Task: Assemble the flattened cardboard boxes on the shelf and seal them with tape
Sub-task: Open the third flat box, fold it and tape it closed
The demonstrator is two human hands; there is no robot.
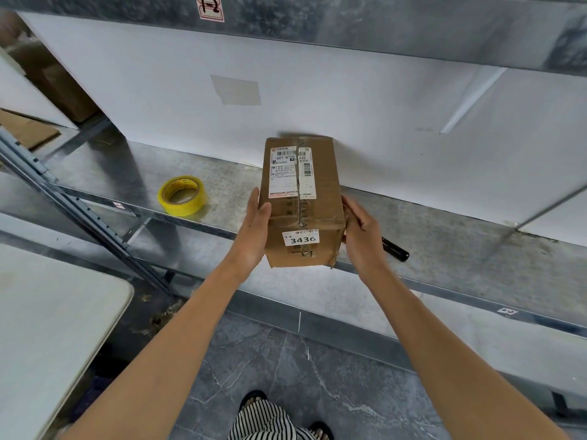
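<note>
A brown cardboard box stands assembled on the metal shelf, its top flaps closed along a taped centre seam. It carries a white shipping label and a small sticker reading 3436. My left hand presses flat against the box's left side, thumb on the top edge. My right hand holds the right side, fingers wrapped around the near corner. A roll of yellow tape lies flat on the shelf to the left of the box, apart from both hands.
A black marker or knife handle lies on the shelf just right of my right hand. White backing board stands behind the box. A light table is at lower left. Flattened cardboard rests on the far left shelf.
</note>
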